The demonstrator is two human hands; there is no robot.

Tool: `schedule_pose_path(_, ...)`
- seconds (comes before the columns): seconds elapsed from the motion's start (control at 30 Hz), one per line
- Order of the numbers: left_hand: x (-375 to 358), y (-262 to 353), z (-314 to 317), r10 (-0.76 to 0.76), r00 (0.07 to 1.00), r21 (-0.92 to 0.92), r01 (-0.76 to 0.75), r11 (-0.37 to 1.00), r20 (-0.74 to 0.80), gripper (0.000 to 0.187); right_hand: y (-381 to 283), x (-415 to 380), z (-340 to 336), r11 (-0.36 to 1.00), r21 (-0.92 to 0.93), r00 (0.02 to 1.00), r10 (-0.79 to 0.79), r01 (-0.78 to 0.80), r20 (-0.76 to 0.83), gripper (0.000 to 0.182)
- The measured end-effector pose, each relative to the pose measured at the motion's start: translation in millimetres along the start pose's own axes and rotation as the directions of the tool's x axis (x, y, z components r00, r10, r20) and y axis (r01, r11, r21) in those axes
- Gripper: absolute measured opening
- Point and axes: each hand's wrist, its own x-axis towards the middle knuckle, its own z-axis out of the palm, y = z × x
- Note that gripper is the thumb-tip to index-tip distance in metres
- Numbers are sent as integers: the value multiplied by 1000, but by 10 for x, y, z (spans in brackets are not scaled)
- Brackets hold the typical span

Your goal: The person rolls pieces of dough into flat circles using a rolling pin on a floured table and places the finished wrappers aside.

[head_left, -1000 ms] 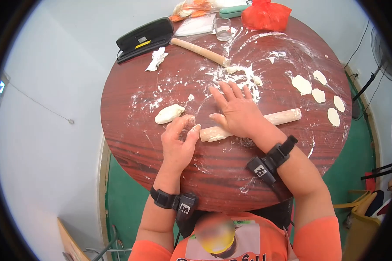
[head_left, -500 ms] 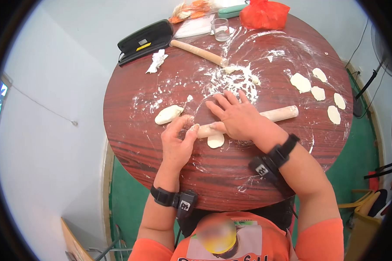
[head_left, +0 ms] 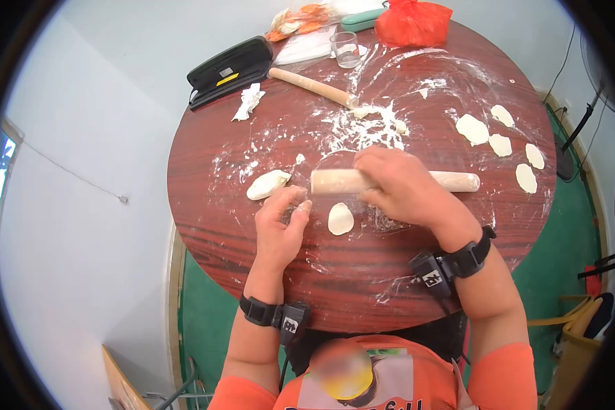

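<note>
Head view: toward the table's near edge lies a thin dough disc; just left of it, the left hand is empty, fingers loosely curled with the thumb apart. Slightly farther, near the table's middle, the right hand wraps its fingers around a rolling pin, whose long axis runs level, ends pointing at the left and right edges. Half a second ago it slanted, right end farther off, partly covering the disc, which now shows whole.
</note>
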Motion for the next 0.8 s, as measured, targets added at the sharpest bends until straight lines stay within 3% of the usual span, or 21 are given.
schedule_pose_path(0.07,-4,-6,5,51,998,31,-52,998,47,19,1,-27,-89,995,41,991,93,-89,-95,23)
schedule_pose_path(0.13,10,27,13,244,938,158,-287,945,245,21,40,-49,-59,995,-3,990,103,-104,-97,23)
schedule_pose_path(0.17,4,59,36,164,939,171,-222,960,302,25,51,-60,-32,993,-31,990,108,-111,-88,23)
schedule_pose_path(0.27,88,31,159,201,916,292,-310,905,348,26,55,-72,1,990,-53,989,128,-132,-78,25)
schedule_pose_path(0.4,121,-10,174,164,894,321,-315,893,418,26,51,-57,12,987,-92,986,118,-129,-116,23)
schedule_pose_path(0.7,63,-36,146,106,937,204,-182,962,334,13,79,-67,-30,983,-108,974,125,-147,-188,24)
schedule_pose_path(0.77,27,-95,159,-57,982,71,45,996,179,12,82,-67,-67,982,-108,971,128,-152,-204,24)
schedule_pose_path(0.8,40,-78,157,-53,982,73,40,997,182,12,85,-70,-85,981,-108,968,132,-158,-215,24)
